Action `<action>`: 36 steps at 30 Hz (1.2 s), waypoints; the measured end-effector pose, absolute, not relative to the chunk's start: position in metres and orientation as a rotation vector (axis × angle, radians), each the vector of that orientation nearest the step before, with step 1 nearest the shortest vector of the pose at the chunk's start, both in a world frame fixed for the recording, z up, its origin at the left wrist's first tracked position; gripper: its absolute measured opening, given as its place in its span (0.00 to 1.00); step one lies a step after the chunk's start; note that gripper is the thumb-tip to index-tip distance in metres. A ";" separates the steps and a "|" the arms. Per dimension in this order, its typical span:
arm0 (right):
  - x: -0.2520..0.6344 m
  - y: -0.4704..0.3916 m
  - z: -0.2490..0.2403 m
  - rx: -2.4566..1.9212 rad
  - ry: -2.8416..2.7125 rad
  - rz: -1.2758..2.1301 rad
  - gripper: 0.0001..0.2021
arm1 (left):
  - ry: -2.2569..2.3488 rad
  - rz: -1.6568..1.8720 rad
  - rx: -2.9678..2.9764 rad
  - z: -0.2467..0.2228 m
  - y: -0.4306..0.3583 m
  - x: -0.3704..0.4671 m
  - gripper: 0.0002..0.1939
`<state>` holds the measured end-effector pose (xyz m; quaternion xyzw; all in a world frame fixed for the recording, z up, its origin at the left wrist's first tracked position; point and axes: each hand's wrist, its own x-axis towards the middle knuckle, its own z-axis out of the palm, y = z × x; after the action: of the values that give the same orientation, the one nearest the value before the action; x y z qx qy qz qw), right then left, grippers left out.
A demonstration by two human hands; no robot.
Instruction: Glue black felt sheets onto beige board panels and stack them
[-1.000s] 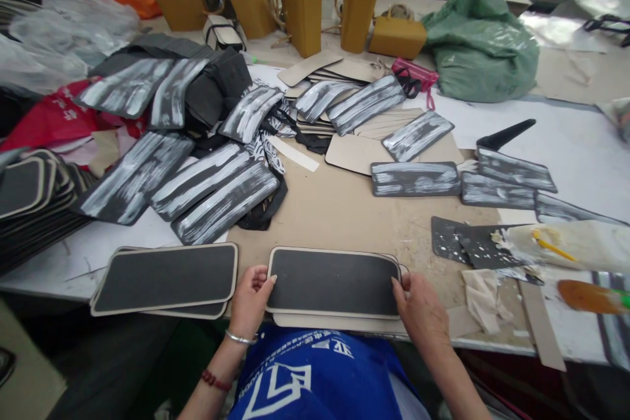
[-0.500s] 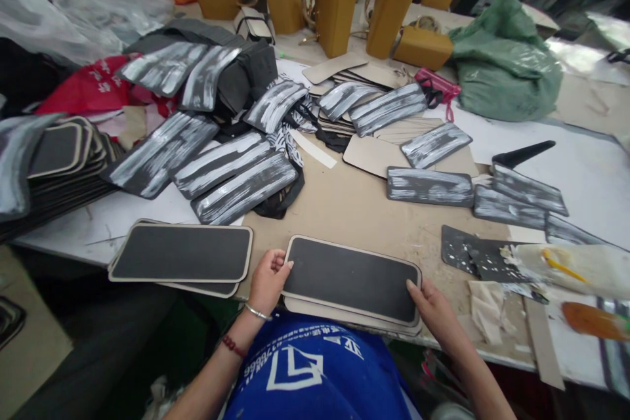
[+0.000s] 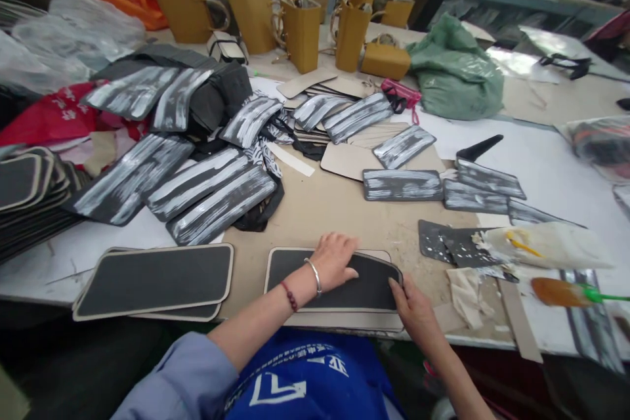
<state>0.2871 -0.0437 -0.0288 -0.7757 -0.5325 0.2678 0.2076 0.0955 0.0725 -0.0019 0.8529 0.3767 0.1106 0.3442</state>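
In front of me lies a dark rectangular panel (image 3: 290, 266) with a beige border, on top of other beige-edged pieces at the table's front edge. My left hand (image 3: 335, 261) is over its middle, fingers stretched to the right; whether the palm presses on it is hidden. With thumb on top, my right hand (image 3: 411, 302) grips the panel's right end, which looks slightly raised and skewed above the beige piece beneath. To the left rest overlapping beige-bordered dark panels (image 3: 157, 279). Behind lie several dark strips smeared with white, one of them a flat strip (image 3: 403, 185).
A heap of dark pieces (image 3: 221, 95) stands at the back left, beside a red bag (image 3: 54, 115). Mustard-coloured bags (image 3: 301, 33) line the back near a green plastic bag (image 3: 455, 72). At right are a white-spattered dark piece (image 3: 433, 239) and an orange-brown tool (image 3: 556, 291).
My left hand has left the panel's left edge and moved right, over its middle. The right hand keeps its grip at the right end, now slightly raised. The view has shifted right.
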 end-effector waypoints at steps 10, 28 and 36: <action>0.290 -0.034 -0.025 -1.649 -0.836 1.479 0.35 | 0.765 0.052 2.002 -0.002 0.089 0.119 0.04; 0.282 -0.036 -0.050 -1.889 -1.133 1.253 0.20 | 1.228 1.305 1.261 0.128 0.113 -0.017 0.16; 0.276 -0.025 -0.043 -1.904 -1.213 1.179 0.20 | 0.966 1.717 1.037 0.167 0.123 -0.032 0.18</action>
<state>0.2757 -0.0250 -0.0433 -0.7148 -0.4555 0.4425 0.2929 -0.0316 0.1233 0.1668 0.4176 0.3894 0.6920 0.4417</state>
